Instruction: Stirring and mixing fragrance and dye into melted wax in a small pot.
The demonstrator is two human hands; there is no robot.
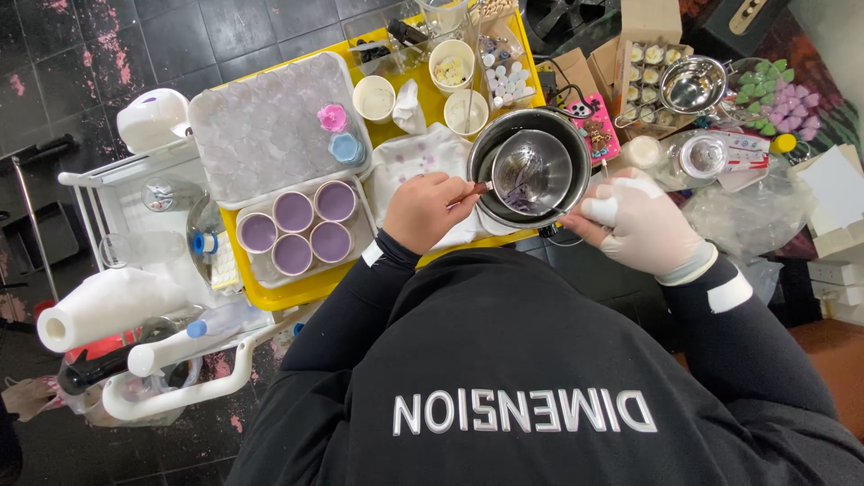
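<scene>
The bare left hand [423, 211] grips a thin stirring stick [474, 190] reaching into a small steel pitcher [532, 171] set inside a larger steel pot [486, 148]. The gloved right hand [637, 223], at the pot's four o'clock, steadies it. Four cups of purple wax [297, 229] sit at nine o'clock on a yellow tray [297, 288].

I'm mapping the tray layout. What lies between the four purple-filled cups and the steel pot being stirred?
In the head view, a white cloth lies between the purple-filled cups and the steel pot; the bare left hand rests over its lower part.
</scene>
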